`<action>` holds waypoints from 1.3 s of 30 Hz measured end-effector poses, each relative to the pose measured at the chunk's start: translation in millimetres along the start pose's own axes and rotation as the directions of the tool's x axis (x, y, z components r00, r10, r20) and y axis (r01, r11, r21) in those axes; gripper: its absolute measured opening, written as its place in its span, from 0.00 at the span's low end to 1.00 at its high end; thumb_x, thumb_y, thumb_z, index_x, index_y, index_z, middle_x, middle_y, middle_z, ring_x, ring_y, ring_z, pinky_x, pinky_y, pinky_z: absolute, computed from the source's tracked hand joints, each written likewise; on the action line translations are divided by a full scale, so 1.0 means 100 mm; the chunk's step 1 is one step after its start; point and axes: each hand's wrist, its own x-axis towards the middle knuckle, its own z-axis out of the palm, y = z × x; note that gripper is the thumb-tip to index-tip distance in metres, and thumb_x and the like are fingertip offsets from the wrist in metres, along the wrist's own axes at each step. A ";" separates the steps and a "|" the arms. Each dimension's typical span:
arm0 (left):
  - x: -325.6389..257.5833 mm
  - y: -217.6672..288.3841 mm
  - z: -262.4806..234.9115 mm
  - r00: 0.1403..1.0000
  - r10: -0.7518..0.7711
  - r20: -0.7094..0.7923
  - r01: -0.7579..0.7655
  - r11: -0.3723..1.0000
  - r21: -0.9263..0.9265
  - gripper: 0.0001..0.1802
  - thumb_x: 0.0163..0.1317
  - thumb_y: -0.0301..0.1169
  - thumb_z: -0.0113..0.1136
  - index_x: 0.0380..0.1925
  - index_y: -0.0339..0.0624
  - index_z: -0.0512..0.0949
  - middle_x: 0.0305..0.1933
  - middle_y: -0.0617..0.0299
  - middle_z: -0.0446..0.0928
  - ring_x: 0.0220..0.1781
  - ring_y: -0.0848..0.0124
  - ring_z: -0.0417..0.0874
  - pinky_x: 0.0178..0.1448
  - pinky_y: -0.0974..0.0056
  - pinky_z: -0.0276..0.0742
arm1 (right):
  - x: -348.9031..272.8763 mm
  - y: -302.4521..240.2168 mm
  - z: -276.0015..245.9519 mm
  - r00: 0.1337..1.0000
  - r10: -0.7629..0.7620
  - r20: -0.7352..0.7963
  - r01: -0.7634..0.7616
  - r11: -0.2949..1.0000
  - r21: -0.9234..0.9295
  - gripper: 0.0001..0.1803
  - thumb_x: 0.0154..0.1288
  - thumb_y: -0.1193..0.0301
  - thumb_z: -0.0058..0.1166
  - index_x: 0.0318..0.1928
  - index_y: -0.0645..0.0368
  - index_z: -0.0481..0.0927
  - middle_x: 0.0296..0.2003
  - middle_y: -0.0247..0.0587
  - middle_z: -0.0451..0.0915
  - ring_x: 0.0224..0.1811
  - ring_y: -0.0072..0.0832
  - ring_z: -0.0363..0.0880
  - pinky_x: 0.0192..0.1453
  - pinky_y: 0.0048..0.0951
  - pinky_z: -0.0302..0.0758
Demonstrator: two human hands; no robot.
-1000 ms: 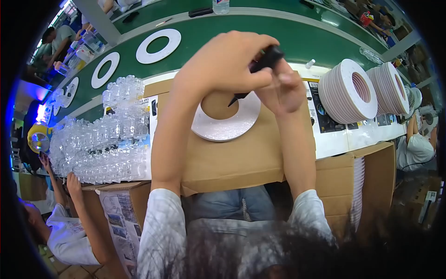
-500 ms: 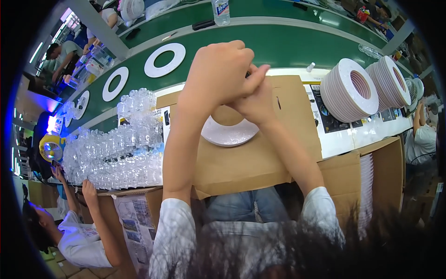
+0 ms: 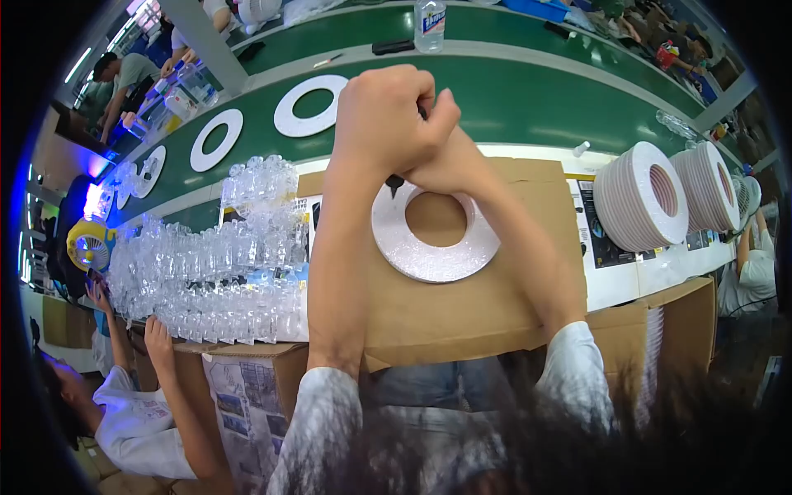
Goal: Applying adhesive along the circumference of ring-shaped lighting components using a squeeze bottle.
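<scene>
My left hand (image 3: 381, 111) is a closed fist held over the far edge of a white ring (image 3: 437, 264). Between its forefinger and thumb shows a dark bit of a tool. A black pointed tip (image 3: 395, 185) pokes out below the hands, above the ring, and seems part of the same tool. My right hand (image 3: 450, 167) crosses behind and under the left one, touching it; its fingers are hidden. The ring lies flat on a brown cardboard sheet (image 3: 462, 322), its far edge covered by my hands.
Stacked white rings (image 3: 627, 202) stand at right, beside an open carton (image 3: 693, 330). Clear plastic pieces (image 3: 206, 280) crowd the left. More rings (image 3: 218, 140) lie on the green surface (image 3: 528, 99), near a clear bottle (image 3: 430, 29). A co-worker's hand (image 3: 158, 337) is at lower left.
The view has shifted, so the table sits further right and lower. My joined hands have moved left relative to the ring, showing more of it, and the black tip has come into sight.
</scene>
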 end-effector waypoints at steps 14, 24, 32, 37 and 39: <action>-0.08 -0.20 0.11 0.998 -0.058 0.022 0.058 0.998 0.011 0.10 0.44 0.32 0.56 0.12 0.36 0.74 0.12 0.51 0.70 0.14 0.57 0.70 0.23 0.60 0.68 | 0.02 0.13 0.06 0.992 0.045 0.117 -0.053 0.996 0.071 0.11 0.47 0.81 0.56 0.35 0.65 0.76 0.29 0.40 0.80 0.34 0.28 0.78 0.35 0.31 0.74; -0.10 -0.24 0.16 0.995 -0.097 0.034 0.098 0.995 -0.019 0.11 0.43 0.32 0.56 0.11 0.36 0.73 0.11 0.52 0.68 0.13 0.60 0.67 0.21 0.61 0.65 | 0.01 0.22 0.04 0.987 0.069 0.142 -0.076 0.996 0.040 0.09 0.48 0.80 0.57 0.34 0.65 0.77 0.29 0.40 0.80 0.33 0.27 0.78 0.34 0.31 0.74; -0.10 -0.22 0.13 0.992 -0.116 0.045 0.116 0.993 0.003 0.11 0.43 0.33 0.56 0.12 0.36 0.74 0.12 0.53 0.70 0.14 0.59 0.69 0.23 0.60 0.67 | 0.02 0.11 0.05 0.988 0.075 0.133 -0.091 0.989 0.114 0.11 0.49 0.78 0.60 0.36 0.65 0.77 0.30 0.40 0.80 0.35 0.26 0.79 0.36 0.30 0.75; -0.06 -0.14 0.00 0.999 -0.022 0.043 0.021 0.999 0.032 0.11 0.44 0.34 0.59 0.15 0.36 0.74 0.17 0.53 0.72 0.18 0.58 0.73 0.26 0.60 0.68 | 0.01 0.09 0.08 0.994 0.032 0.105 -0.039 0.997 0.063 0.15 0.49 0.78 0.63 0.39 0.65 0.76 0.34 0.42 0.81 0.37 0.29 0.80 0.39 0.31 0.76; -0.06 -0.11 -0.02 0.996 0.045 0.076 -0.043 0.999 -0.021 0.12 0.44 0.33 0.60 0.15 0.36 0.74 0.18 0.54 0.72 0.20 0.57 0.73 0.26 0.59 0.68 | -0.02 0.13 0.10 0.999 -0.026 0.044 0.023 0.997 0.071 0.17 0.48 0.78 0.64 0.41 0.65 0.76 0.38 0.43 0.81 0.39 0.30 0.80 0.40 0.31 0.77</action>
